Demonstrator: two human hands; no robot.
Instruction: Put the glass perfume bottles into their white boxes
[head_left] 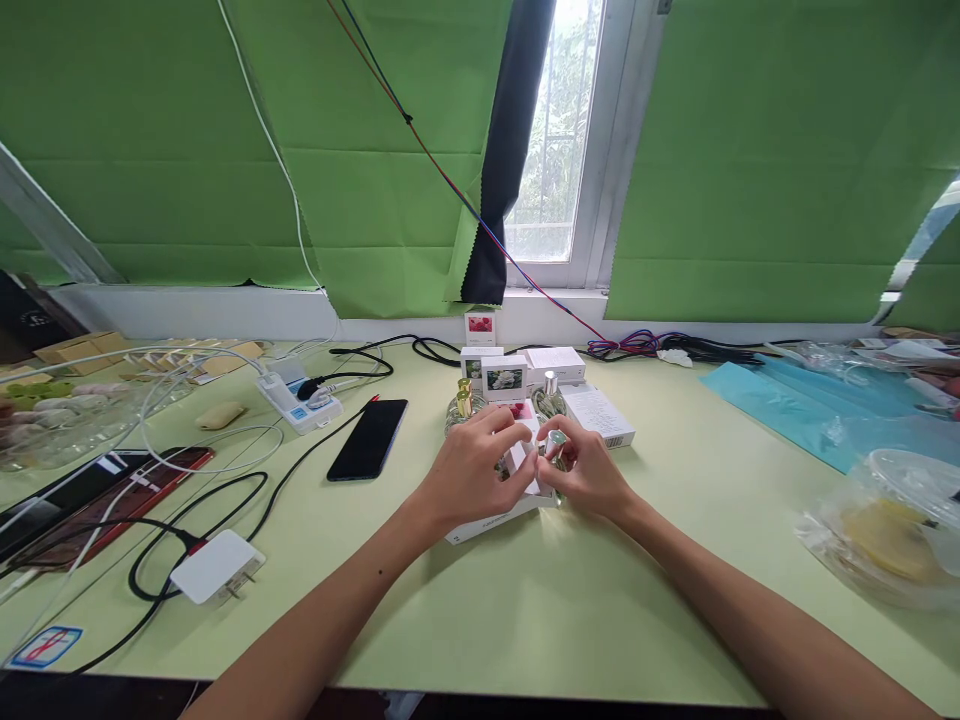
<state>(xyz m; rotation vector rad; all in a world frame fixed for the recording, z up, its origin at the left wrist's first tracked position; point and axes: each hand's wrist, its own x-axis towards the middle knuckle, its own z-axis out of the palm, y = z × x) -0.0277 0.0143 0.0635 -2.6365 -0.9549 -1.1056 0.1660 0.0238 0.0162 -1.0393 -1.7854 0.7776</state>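
Observation:
My left hand (484, 463) is closed, with its curled fingers and thumb on a small white box (519, 455) low over a larger white box (495, 525). Facing it is my right hand (589, 472), thumb and forefinger bent inward at the same spot; what they grip is mostly hidden. A glass bottle with a silvery cap (556, 440) shows between the right fingers. Behind the hands stand a gold-capped bottle (465, 398), a silver-capped bottle (551, 385) and a small white box with a white-flower picture (505, 378).
Flat white boxes (600, 413) lie behind my right hand. On the left are a phone (367, 440), a power strip (296, 395), a white charger (216, 566) and tangled cables. Blue sheeting (780, 405) and a bagged plastic container (892, 530) lie on the right.

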